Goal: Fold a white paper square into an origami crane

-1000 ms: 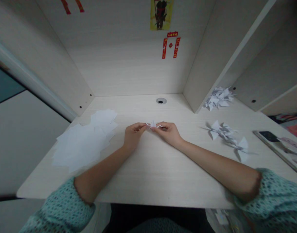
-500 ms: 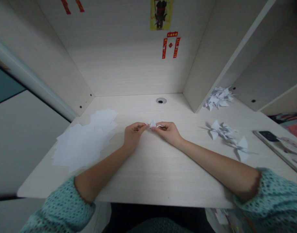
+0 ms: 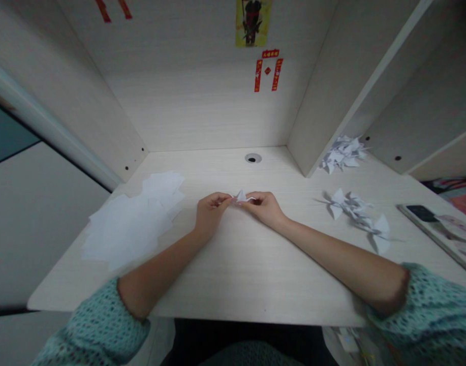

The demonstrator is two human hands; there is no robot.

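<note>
A small white folded paper crane (image 3: pixel 241 195) is held between both hands above the middle of the desk (image 3: pixel 233 274). My left hand (image 3: pixel 212 211) pinches its left end with thumb and fingertips. On the other side, my right hand (image 3: pixel 266 206) has its thumb and fingers closed on the right end. The pointed middle of the crane stands up between the fingertips; its two ends are partly covered by my fingers.
Loose white paper sheets (image 3: pixel 131 223) spread over the desk's left side. Several folded paper cranes (image 3: pixel 356 213) lie to the right, with a heap of more (image 3: pixel 343 153) behind the upright panel. A phone (image 3: pixel 442 234) lies at far right. A cable hole (image 3: pixel 253 158) sits near the back wall.
The crane's raised middle leans slightly more to the right and sits a little lower. My left hand has shifted very slightly; both hands keep their pinch.
</note>
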